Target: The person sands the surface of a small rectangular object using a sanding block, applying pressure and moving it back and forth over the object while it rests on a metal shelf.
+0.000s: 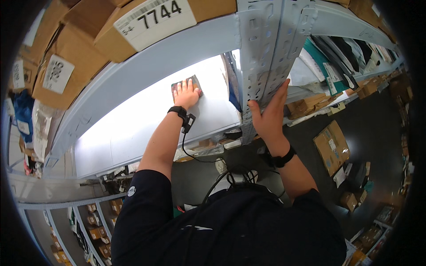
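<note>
My left hand (186, 95) lies palm down on a small grey and reddish cloth (195, 81), pressing it flat on a white shelf board (133, 123). Its fingers are slightly spread, and part of the cloth is hidden under them. Against the perforated metal upright (263, 50) of the rack rests my right hand (270, 114), thumb apart from the fingers and nothing seen in its grasp. Both wrists wear black bands; a small device with a cable hangs at the left one.
Labelled cardboard boxes (71, 66) fill the shelf above. Plastic-wrapped packages (329, 63) stand in the bay right of the upright. A flattened cardboard box (332, 148) and smaller items lie on the floor at right. Cables hang before my body. More racks (60, 212) stand lower left.
</note>
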Tool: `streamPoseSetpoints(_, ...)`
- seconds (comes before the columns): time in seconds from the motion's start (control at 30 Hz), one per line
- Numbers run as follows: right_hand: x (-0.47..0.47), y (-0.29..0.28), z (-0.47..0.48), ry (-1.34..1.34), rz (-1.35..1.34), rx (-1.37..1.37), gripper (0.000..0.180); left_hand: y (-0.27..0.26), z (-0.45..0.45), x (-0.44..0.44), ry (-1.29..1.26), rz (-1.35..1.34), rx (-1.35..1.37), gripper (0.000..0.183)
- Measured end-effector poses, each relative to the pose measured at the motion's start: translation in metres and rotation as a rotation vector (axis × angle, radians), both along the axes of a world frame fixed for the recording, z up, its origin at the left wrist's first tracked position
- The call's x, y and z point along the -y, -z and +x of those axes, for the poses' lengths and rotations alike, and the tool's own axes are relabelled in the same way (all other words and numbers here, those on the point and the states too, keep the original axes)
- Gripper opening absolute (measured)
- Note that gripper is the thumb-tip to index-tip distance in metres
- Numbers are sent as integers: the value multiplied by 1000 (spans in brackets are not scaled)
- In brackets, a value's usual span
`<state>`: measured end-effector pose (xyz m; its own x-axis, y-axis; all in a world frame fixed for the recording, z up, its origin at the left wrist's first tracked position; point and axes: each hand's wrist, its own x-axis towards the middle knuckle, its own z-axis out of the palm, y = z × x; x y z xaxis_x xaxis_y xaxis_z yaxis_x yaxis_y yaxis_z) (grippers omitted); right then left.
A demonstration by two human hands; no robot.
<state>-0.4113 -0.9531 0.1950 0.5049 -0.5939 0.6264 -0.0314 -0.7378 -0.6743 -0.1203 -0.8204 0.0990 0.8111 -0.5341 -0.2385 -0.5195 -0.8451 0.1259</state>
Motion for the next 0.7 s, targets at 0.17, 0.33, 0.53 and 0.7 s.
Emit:
streamPoseSetpoints(0.17, 1, 3, 1, 8, -12, -29, 103, -6, 48, 27, -27, 126, -6, 67)
streamPoseSetpoints(0.33, 0, 0, -1, 29, -3, -52, 104, -1, 100, 49, -51, 136, 45, 67)
streamPoseSetpoints(0.53, 1, -1, -3, 16, -53, -40, 105, 16, 135, 65, 33, 60, 193, 65)
streamPoseSetpoints(0.7, -2, -4, 0, 5, -52, -36, 105, 27, 140, 52, 11, 122, 150, 64)
